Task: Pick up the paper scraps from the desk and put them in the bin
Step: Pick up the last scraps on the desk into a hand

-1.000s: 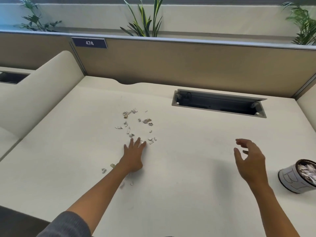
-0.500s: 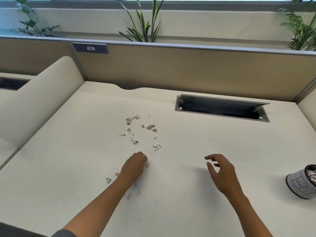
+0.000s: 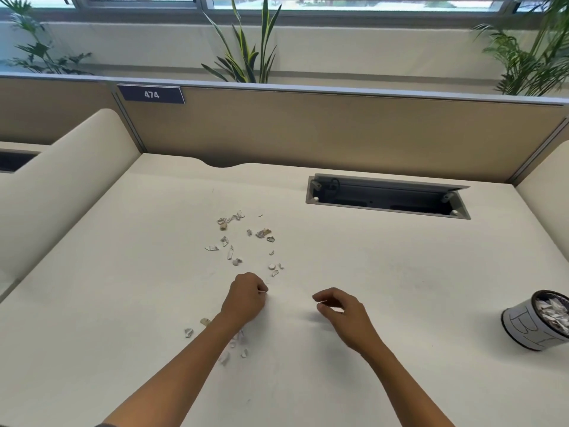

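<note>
Several small paper scraps [image 3: 246, 241] lie scattered on the cream desk [image 3: 123, 288] ahead of my hands. A few more scraps [image 3: 237, 343] lie beside and under my left forearm. My left hand [image 3: 244, 298] is curled into a fist just below the main scatter, with a small white scrap pinched at its fingertips. A hand's width to its right, my right hand [image 3: 341, 312] hovers over the desk, fingers bent and apart, holding nothing. The bin [image 3: 523, 325], a small white cup with a black rim, stands at the right edge and holds paper pieces.
An open cable tray [image 3: 388, 195] is sunk into the desk at the back right. Brown partition panels [image 3: 338, 134] wall the desk behind, cream dividers on both sides. A "474" sign [image 3: 151, 94] hangs on the partition. Plants stand beyond it.
My left hand went from flat with spread fingers to a fist and pulled back towards me, pinching a scrap. My right hand moved left, closer to the left hand.
</note>
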`<state>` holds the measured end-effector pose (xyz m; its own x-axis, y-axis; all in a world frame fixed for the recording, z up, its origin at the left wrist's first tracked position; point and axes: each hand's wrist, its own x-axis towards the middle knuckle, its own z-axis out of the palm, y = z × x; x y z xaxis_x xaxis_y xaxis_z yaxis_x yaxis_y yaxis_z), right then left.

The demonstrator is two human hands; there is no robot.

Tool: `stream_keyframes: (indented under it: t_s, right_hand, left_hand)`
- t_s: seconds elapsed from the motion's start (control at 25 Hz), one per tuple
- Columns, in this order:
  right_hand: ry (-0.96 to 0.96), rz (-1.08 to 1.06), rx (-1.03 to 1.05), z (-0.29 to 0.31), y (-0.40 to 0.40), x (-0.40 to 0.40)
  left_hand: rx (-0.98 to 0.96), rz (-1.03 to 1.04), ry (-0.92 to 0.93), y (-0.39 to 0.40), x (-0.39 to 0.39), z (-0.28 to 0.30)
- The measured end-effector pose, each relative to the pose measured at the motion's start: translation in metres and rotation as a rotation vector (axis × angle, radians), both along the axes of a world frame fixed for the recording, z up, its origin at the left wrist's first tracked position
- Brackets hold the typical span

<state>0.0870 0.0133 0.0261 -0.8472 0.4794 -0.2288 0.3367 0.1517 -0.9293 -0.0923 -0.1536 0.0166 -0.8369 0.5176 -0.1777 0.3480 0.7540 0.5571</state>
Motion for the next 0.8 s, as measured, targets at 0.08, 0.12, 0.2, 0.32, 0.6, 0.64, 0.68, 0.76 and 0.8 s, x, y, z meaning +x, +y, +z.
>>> stream_keyframes:
  t_s: [0.08, 0.12, 0.2, 0.32, 0.6, 0.64, 0.68, 0.76, 0.8]
  right_hand:
    - [-0.03, -0.032, -0.24, -0.002, -0.012, -0.007]
    - [-0.044, -0.065, -0.389, -0.002, -0.019, -0.011]
    - [-0.065, -0.143, -0.699, -0.004, -0.029, -0.019]
    - [-0.041, -0.297, -1.134, -0.004, -0.039, -0.029]
    - [0.011, -0.408, -1.387, -0.004, -0.036, -0.029]
    - [0.028, -0.423, -1.391, -0.004, -0.034, -0.028]
    - [0.042, -0.454, -1.383, -0.004, -0.032, -0.027]
    - [0.071, -0.527, -1.395, -0.006, -0.028, -0.026]
    - [0.082, -0.556, -1.42, -0.006, -0.026, -0.025]
  left_hand:
    - [0.066, 0.0, -0.009, 0.011, 0.015, 0.011]
    - [0.086, -0.017, -0.009, 0.016, 0.024, 0.018]
    - [0.089, -0.071, -0.021, 0.026, 0.045, 0.027]
    - [0.021, -0.179, -0.086, 0.038, 0.079, 0.036]
    - [0.148, -0.223, -0.128, 0.042, 0.093, 0.047]
    - [0.19, -0.213, -0.109, 0.04, 0.088, 0.045]
    - [0.231, -0.191, -0.08, 0.039, 0.082, 0.043]
    - [0.254, -0.139, -0.015, 0.033, 0.067, 0.036]
    - [0.198, -0.129, 0.014, 0.03, 0.059, 0.029]
